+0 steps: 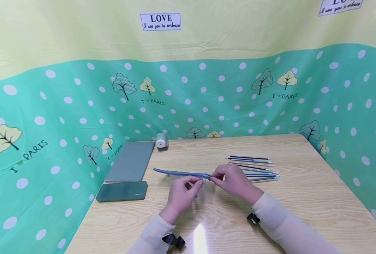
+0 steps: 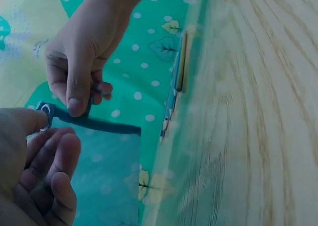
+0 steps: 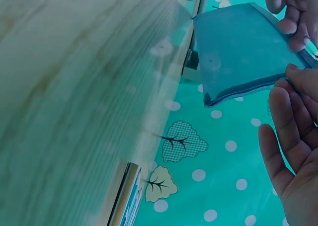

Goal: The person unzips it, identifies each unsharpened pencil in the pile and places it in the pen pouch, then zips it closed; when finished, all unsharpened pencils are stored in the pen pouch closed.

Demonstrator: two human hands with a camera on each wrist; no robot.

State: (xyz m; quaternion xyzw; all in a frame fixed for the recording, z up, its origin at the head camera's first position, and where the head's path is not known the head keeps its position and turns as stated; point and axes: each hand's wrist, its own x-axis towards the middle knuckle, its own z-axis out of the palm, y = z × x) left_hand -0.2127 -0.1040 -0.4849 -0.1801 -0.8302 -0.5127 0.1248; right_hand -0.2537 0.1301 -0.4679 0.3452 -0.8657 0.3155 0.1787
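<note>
A see-through blue mesh zipper pouch [image 3: 238,47] hangs between the two hands above the wooden table. In the head view its dark blue zipper edge [image 1: 179,173] runs nearly level to the left. My left hand [image 1: 182,192] pinches at the zipper end, where a small ring [image 2: 46,109] shows beside its fingers. From the right, my right hand [image 1: 233,179] pinches the pouch's top edge at its end with thumb and index finger. Its other fingers [image 3: 280,151] are loosely bent. The thumb and fingertips of both hands are close together.
Several pencils [image 1: 254,160] lie on the table [image 1: 315,197] to the right. At the left are a flat grey rectangle [image 1: 132,160], a dark green case [image 1: 122,191] and a small grey cylinder [image 1: 161,140]. A dotted green curtain [image 1: 203,102] surrounds the table's back and sides.
</note>
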